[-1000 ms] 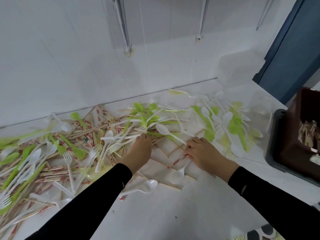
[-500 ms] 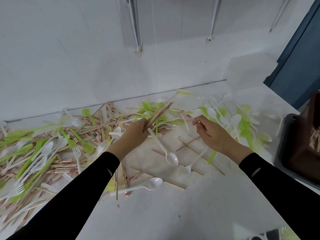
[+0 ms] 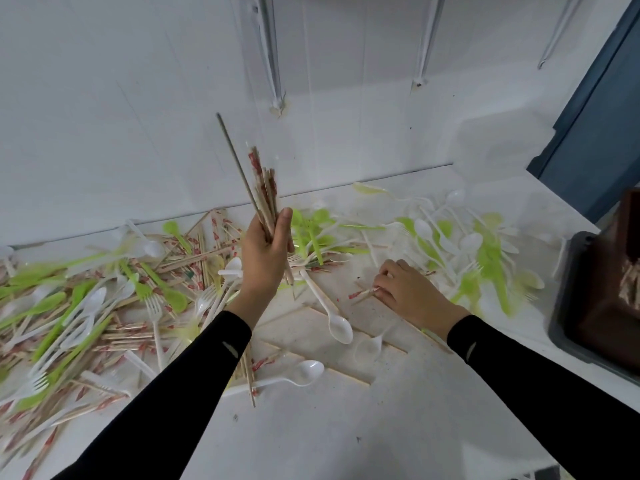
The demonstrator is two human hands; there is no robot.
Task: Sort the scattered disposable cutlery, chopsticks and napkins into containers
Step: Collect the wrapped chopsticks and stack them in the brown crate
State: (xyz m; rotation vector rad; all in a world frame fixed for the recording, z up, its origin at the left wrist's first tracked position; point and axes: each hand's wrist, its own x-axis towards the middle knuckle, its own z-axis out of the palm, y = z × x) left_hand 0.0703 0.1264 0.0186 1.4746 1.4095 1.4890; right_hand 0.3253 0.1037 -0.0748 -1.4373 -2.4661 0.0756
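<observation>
The left hand [image 3: 266,252] is lifted above the table [image 3: 346,438], its fingers and thumb wrapped tight round a bundle of chopsticks [image 3: 262,195]; the bundle stands nearly upright, tilted a little to the left, and some sticks in it wear red-printed paper sleeves. The right hand [image 3: 410,292] lies low on the table, fingers curled, pinching the end of one wrapped chopstick [image 3: 362,294] that lies flat on the surface beside it.

Between the two forearms lie two white spoons – one [image 3: 329,315] slanting with its bowl toward the camera, the other [image 3: 294,375] nearer, just beside the left sleeve; a clear spoon [image 3: 369,346] lies close by. To the left spreads a thick heap [image 3: 104,306] of green and white forks and spoons mixed with wrapped chopsticks; to the right, past the right hand, a looser scatter of green and white cutlery [image 3: 481,261] – blurred in places.

At the right edge a brown container [image 3: 609,327] sits in a grey tray [image 3: 568,344]; something pale lies inside it, too blurred to name. A white wall [image 3: 138,98] rises behind the table.
</observation>
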